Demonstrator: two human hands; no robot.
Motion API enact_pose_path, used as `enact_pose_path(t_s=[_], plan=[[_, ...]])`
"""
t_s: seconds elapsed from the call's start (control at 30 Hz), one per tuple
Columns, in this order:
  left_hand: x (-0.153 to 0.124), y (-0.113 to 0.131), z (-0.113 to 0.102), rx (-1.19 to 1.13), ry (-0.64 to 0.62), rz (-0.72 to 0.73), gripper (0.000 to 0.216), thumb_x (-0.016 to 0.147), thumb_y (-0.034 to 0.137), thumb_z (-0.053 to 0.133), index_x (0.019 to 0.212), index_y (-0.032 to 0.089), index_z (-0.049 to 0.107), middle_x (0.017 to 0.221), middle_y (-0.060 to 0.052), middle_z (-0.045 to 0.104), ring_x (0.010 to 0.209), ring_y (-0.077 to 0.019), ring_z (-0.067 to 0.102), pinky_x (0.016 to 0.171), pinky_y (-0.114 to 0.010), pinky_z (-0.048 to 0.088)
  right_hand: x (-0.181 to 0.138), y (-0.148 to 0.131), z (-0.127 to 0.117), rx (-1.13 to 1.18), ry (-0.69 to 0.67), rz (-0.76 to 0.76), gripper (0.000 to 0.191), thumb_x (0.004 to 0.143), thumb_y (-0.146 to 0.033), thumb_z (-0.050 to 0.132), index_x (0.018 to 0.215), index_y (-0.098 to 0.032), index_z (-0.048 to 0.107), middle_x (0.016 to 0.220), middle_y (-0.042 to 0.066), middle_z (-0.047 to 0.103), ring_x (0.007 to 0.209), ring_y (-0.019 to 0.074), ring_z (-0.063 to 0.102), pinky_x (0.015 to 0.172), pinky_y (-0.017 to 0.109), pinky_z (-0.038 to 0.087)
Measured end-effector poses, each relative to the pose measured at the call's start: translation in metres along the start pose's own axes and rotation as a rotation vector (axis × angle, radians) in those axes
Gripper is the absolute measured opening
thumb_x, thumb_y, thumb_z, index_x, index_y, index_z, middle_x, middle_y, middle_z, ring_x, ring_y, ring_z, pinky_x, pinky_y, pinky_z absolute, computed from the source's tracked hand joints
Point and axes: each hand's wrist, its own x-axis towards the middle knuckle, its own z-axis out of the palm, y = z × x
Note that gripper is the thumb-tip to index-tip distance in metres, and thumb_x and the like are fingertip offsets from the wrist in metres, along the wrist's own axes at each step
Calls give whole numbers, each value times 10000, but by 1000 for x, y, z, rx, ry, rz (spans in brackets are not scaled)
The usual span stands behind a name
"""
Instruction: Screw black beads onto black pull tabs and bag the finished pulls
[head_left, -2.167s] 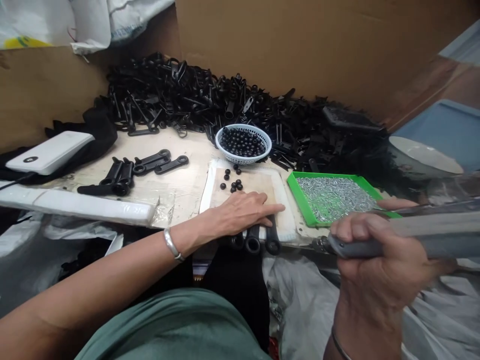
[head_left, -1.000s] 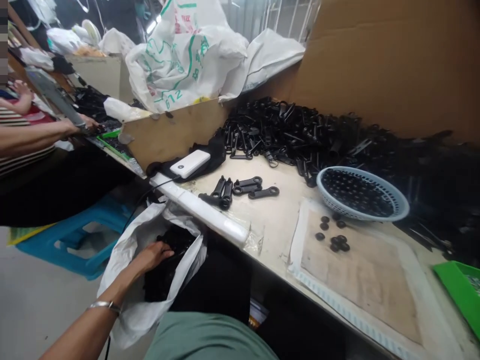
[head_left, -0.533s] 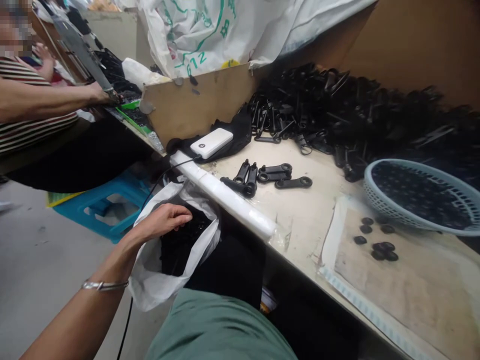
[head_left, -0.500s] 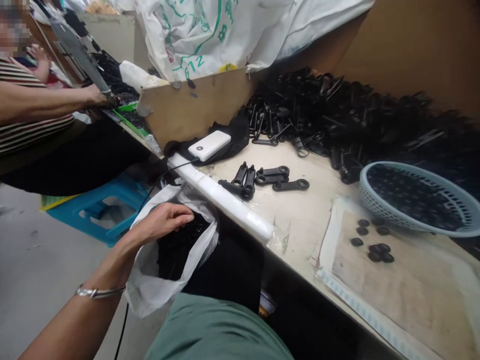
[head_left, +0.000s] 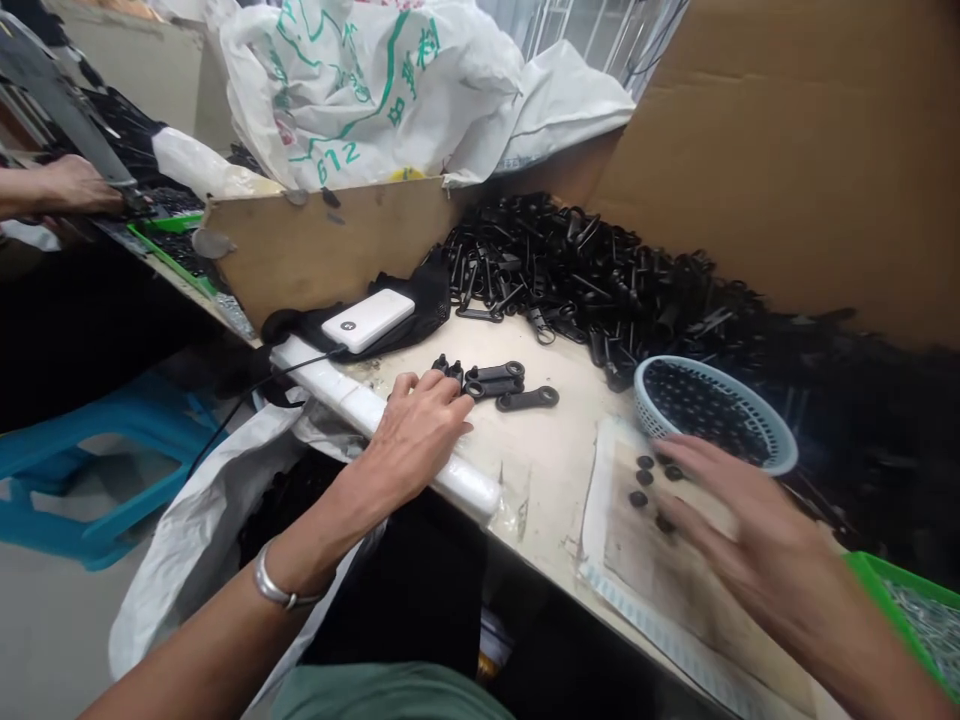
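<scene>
My left hand (head_left: 424, 430) reaches over the table's front edge with its fingers curled down over the near end of a small group of black plastic levers (head_left: 495, 378), each with a ring at one end. Whatever lies under those fingertips is hidden. On the right, my right hand (head_left: 739, 530) is smeared by motion, thumb and fingers apart, above several small black round caps (head_left: 639, 498) on a brown board (head_left: 637, 600). No object shows between its fingers. Just behind this hand stands a light blue plastic basket (head_left: 784, 450) of small black pieces.
A large heap of black parts (head_left: 600, 270) fills the table's back. A white power bank (head_left: 369, 320) with a cable lies on black cloth. Below the padded edge (head_left: 465, 485) hangs a white bag (head_left: 187, 560). At right is a green tray (head_left: 870, 575); a co-worker's hand (head_left: 82, 185) is at far left.
My left hand has moved from above the white bag up and right to the levers on the table. My right hand has come into view over the caps. The view has swung right.
</scene>
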Motion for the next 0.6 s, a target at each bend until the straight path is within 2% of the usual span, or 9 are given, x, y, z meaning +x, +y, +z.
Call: enact_pose_path(t_s=[0.07,0.1,0.2,0.3,0.43,0.6], plan=[[6,1,0,27,-21,-23,63,884,218,625,876,156,630,928,-79,618,977,-262,514,827,-420,321,28,-2,21,-117,-230,-111,429,948,-436,474,1345,-278,513,1403,83,497,1310,298,435,1079,548,372],[9,0,0,35,-36,-30,73,874,229,640,858,159,631,906,-77,617,969,-263,514,821,-420,315,44,-3,32,-157,-287,-132,435,965,-388,443,1376,-249,478,1429,95,465,1333,287,407,1093,528,359],[13,0,-4,47,-89,-46,125,840,273,689,811,163,635,869,-72,617,941,-264,521,795,-417,306,87,-3,63,-213,-398,-184,394,949,-243,445,1334,-181,499,1399,125,486,1308,279,426,1086,471,370],[15,0,-6,56,-134,-69,153,817,292,712,778,161,644,846,-71,622,926,-266,534,776,-413,304,108,5,87,-202,-451,-207,349,912,-166,478,1253,-191,548,1282,104,578,1210,262,512,1013,417,435],[16,2,-7,68,-180,-90,137,810,258,704,730,158,656,793,-64,628,905,-260,551,772,-407,300,104,11,97,-212,-422,-188,284,895,-140,521,1164,-191,596,1155,90,639,1102,269,555,928,418,471],[17,8,-10,69,-216,-110,107,816,213,686,739,141,668,810,-83,645,900,-271,569,760,-400,293,72,3,68,-253,-309,-200,248,882,-185,588,1129,-191,610,1092,80,648,1048,279,556,863,423,478]])
